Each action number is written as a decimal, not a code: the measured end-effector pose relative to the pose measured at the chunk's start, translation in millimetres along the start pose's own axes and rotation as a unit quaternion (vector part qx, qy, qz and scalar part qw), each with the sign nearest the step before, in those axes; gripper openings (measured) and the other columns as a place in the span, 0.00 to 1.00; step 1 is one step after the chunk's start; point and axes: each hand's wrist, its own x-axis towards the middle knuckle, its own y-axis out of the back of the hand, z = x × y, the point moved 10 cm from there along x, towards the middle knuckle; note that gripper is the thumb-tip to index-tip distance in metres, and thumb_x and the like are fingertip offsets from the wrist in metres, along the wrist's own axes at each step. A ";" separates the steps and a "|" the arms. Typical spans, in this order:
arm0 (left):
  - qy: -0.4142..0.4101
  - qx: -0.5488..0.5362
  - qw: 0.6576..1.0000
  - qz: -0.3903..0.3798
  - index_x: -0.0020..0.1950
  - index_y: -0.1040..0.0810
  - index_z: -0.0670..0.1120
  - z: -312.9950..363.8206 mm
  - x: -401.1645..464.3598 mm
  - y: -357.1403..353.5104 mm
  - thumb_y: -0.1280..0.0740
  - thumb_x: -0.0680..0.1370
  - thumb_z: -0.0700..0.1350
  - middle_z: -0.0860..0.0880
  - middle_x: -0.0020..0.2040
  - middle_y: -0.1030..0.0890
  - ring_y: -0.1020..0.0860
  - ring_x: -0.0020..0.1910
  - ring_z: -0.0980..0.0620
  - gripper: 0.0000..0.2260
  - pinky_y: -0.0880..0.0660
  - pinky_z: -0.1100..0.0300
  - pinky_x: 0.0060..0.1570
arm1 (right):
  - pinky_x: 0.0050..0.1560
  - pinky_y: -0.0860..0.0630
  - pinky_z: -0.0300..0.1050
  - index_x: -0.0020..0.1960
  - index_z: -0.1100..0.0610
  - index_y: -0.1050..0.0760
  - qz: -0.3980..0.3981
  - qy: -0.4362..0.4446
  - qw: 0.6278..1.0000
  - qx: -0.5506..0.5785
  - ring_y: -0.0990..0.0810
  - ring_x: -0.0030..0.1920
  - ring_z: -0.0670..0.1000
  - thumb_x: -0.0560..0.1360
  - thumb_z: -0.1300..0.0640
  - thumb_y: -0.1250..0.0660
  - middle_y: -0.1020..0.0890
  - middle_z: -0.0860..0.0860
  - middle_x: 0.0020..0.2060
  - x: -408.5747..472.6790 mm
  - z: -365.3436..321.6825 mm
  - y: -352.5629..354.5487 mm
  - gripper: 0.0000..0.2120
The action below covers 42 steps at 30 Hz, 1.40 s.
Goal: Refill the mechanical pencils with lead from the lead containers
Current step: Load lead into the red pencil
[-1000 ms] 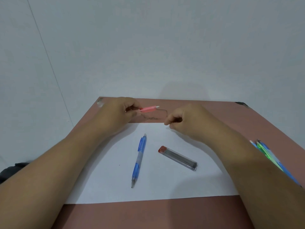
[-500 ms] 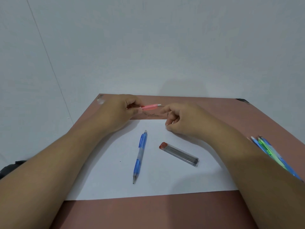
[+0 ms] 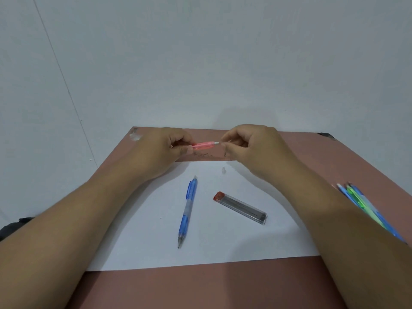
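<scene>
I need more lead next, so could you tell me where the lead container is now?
The lead container lies on the white paper, right of the blue pencil.

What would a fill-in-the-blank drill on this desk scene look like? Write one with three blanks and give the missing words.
1. The left hand grips a ____ mechanical pencil.
2. The blue pencil lies flat on the white ____.
3. The lead container beside the blue pencil has a ____ cap.

Missing words: pink; paper; red
</scene>
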 end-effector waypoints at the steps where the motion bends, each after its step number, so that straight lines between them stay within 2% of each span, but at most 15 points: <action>1: 0.000 -0.001 1.000 -0.001 0.52 0.15 0.51 0.6 -0.2 -0.3 0.31 0.80 0.42 0.55 0.43 0.17 0.26 0.38 0.67 0.06 0.33 0.77 0.37 | 0.41 0.26 0.34 0.47 0.46 0.17 0.007 0.004 1.000 0.005 0.21 0.38 0.39 0.76 0.52 0.27 0.16 0.43 0.38 -0.1 -1.6 1.3 0.01; 4: 0.000 -0.010 1.000 0.000 0.52 0.15 0.51 2.0 -0.8 -1.0 0.31 0.80 0.42 0.54 0.44 0.17 0.25 0.40 0.65 0.06 0.33 0.78 0.37 | 0.41 0.25 0.34 0.45 0.45 0.17 0.013 0.012 1.000 0.008 0.21 0.38 0.41 0.76 0.52 0.27 0.16 0.43 0.38 -0.7 -5.4 0.9 0.03; 8: -0.007 -0.010 1.000 0.000 0.52 0.15 0.50 4.2 -1.1 -1.7 0.31 0.80 0.42 0.54 0.44 0.16 0.26 0.39 0.69 0.06 0.33 0.78 0.39 | 0.40 0.25 0.35 0.42 0.45 0.18 0.016 0.014 1.000 0.007 0.19 0.39 0.44 0.77 0.54 0.28 0.16 0.44 0.38 -0.4 -7.2 -0.4 0.06; 11: -0.011 -0.015 1.000 -0.001 0.52 0.15 0.49 5.0 -1.2 -1.9 0.31 0.80 0.41 0.54 0.43 0.17 0.26 0.38 0.69 0.06 0.33 0.78 0.39 | 0.40 0.25 0.37 0.42 0.47 0.18 0.012 0.007 1.000 0.010 0.20 0.38 0.45 0.77 0.55 0.28 0.16 0.45 0.38 -0.4 -6.7 -1.3 0.05; 16: -0.012 -0.009 1.000 -0.002 0.52 0.15 0.50 2.9 -0.3 -2.1 0.31 0.80 0.41 0.58 0.42 0.18 0.26 0.38 0.70 0.06 0.34 0.78 0.38 | 0.32 0.32 0.28 0.43 0.49 0.18 0.015 -0.009 1.000 -0.014 0.26 0.32 0.40 0.77 0.56 0.30 0.18 0.44 0.36 0.8 -2.9 6.2 0.05; 19: -0.012 -0.003 1.000 -0.003 0.52 0.15 0.50 1.4 0.4 -2.8 0.31 0.80 0.41 0.58 0.42 0.19 0.26 0.38 0.70 0.06 0.34 0.78 0.38 | 0.30 0.34 0.31 0.42 0.50 0.17 -0.038 -0.042 0.995 -0.078 0.25 0.33 0.41 0.76 0.53 0.28 0.20 0.41 0.34 0.7 7.5 1.1 0.05; 22: -0.010 -0.008 1.000 -0.006 0.52 0.15 0.50 -0.8 1.3 -4.2 0.31 0.80 0.42 0.57 0.42 0.18 0.26 0.38 0.69 0.06 0.33 0.78 0.38 | 0.30 0.32 0.29 0.40 0.51 0.16 -0.081 -0.065 0.990 -0.091 0.22 0.33 0.36 0.75 0.58 0.30 0.19 0.35 0.32 -3.6 17.2 -4.8 0.07; 26: -0.013 -0.011 1.000 -0.007 0.53 0.15 0.50 -2.6 2.5 -4.7 0.30 0.80 0.42 0.55 0.44 0.16 0.24 0.40 0.65 0.05 0.33 0.78 0.38 | 0.37 0.28 0.37 0.41 0.51 0.15 -0.114 -0.078 0.983 -0.118 0.19 0.43 0.44 0.75 0.57 0.27 0.17 0.42 0.40 -5.9 20.3 -8.1 0.05; 31: -0.021 -0.020 1.000 -0.006 0.54 0.14 0.49 -2.8 2.8 -5.5 0.30 0.80 0.42 0.52 0.47 0.15 0.23 0.46 0.59 0.06 0.32 0.77 0.40 | 0.37 0.28 0.36 0.43 0.50 0.14 -0.147 -0.089 0.975 -0.138 0.19 0.42 0.43 0.74 0.54 0.25 0.15 0.44 0.41 -8.4 22.6 -11.6 0.02; 38: -0.031 -0.028 0.999 -0.005 0.54 0.14 0.50 -4.9 5.2 -8.5 0.28 0.79 0.43 0.55 0.47 0.15 0.23 0.43 0.63 0.06 0.31 0.77 0.40 | 0.38 0.27 0.34 0.44 0.49 0.13 -0.147 -0.079 0.972 -0.166 0.19 0.42 0.41 0.73 0.53 0.24 0.15 0.42 0.41 -9.0 18.1 -9.0 0.02; 40: -0.033 -0.032 0.999 -0.010 0.54 0.14 0.52 -7.8 7.3 -11.4 0.28 0.79 0.43 0.56 0.47 0.15 0.21 0.45 0.61 0.07 0.28 0.74 0.43 | 0.40 0.27 0.33 0.44 0.48 0.13 -0.113 -0.075 0.979 -0.152 0.19 0.44 0.41 0.73 0.54 0.24 0.15 0.41 0.41 -6.2 15.8 -1.5 0.02; 42: -0.036 -0.035 0.999 -0.014 0.54 0.14 0.53 -10.5 9.6 -14.7 0.28 0.78 0.43 0.57 0.48 0.15 0.19 0.47 0.58 0.07 0.24 0.65 0.48 | 0.42 0.27 0.31 0.50 0.46 0.15 -0.051 -0.058 0.990 -0.114 0.20 0.44 0.38 0.73 0.54 0.24 0.17 0.40 0.42 -2.6 10.4 9.9 0.06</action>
